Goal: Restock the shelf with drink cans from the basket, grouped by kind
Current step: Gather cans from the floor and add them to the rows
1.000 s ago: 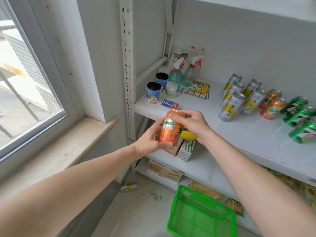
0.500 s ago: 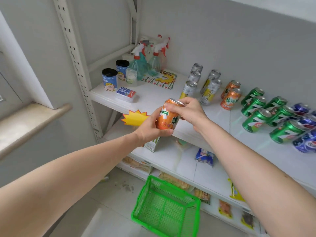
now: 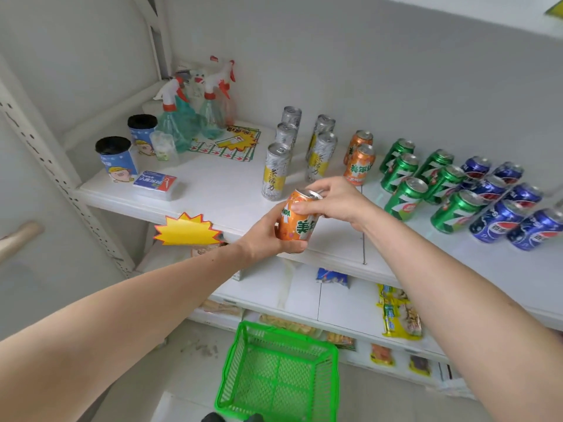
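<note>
Orange can (image 3: 297,222) has come up over the shelf's (image 3: 213,190) front edge. Both hands grip it: left hand (image 3: 268,236) around the body, right hand (image 3: 333,199) at the rim. It's near upright, top tilted slightly right.

The white shelf (image 3: 231,190) carries upright cans in groups. Beyond the fingers (image 3: 316,190): five silver-and-yellow cans (image 3: 275,170) and two orange cans (image 3: 359,164). Right of the fingers: six green cans (image 3: 405,197), then blue cans (image 3: 493,220). Left of the fingers: two blue cups (image 3: 115,158) with black tops, a small blue packet (image 3: 155,181), spray bottles (image 3: 176,120) and printed sale signs (image 3: 228,143) lying flat. A green basket (image 3: 234,360) stands on the floor (image 3: 146,385) below the fingers.
</note>
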Demonstrator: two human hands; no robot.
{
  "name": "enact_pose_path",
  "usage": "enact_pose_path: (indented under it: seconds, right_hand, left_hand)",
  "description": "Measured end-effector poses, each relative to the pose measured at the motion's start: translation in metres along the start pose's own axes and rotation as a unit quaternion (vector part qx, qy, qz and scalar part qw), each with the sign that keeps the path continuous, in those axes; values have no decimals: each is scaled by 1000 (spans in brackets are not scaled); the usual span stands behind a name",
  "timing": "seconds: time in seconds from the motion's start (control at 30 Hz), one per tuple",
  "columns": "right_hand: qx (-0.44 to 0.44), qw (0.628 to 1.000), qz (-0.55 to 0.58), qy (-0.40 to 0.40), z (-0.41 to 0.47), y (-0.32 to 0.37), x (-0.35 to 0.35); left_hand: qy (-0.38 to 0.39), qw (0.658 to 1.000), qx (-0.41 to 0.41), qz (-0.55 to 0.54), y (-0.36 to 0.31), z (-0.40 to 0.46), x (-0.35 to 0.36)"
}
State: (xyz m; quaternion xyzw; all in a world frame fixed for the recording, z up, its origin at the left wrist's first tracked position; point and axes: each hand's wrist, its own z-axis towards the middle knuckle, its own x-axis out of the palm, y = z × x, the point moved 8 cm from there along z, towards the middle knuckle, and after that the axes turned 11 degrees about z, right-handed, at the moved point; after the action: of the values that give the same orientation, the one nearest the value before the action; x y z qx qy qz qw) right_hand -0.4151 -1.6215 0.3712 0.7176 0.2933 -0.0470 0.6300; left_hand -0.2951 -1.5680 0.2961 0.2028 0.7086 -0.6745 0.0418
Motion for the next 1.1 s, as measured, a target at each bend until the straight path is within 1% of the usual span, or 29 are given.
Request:
enact_pose_path:
  seconds: [0.07,0.13,0.3,0.4,0.5,0.63,0.7,0.8,0.93,1.1]
  right_hand:
    - [5,999,-13,-31,8,-8,-12]
    - [15,999,-23,-41,15,-15,-25]
    - [71,996,-56,6,17,-26,-57]
    - [64,994,-80,-26,24,-33,-83]
    - [47,992,-104,-56,36,-43,-106]
    - [38,982,-154,-103,50,-55,-136]
    - [39,978,-168,-119,58,-62,-151]
    - [40,971,-194,-133,71,-69,-166]
    - [41,964,-227,-132,86,-75,-173]
    - [51,962,-234,-132,99,-84,-173]
  left_hand:
    - [0,1000,2,23,-2,16,3]
    - [12,999,11,33,-4,33,8]
    - [48,997,28,44,-12,65,31]
    - [51,997,21,56,-15,83,52]
    - [22,996,3,89,-17,102,66]
    - [9,989,-45,137,-14,122,83]
    - [14,975,-68,213,-10,132,89]
    - [19,939,-90,331,-4,146,93]
    - [24,920,-120,371,5,158,98]
    - [-1,900,-117,419,7,167,97]
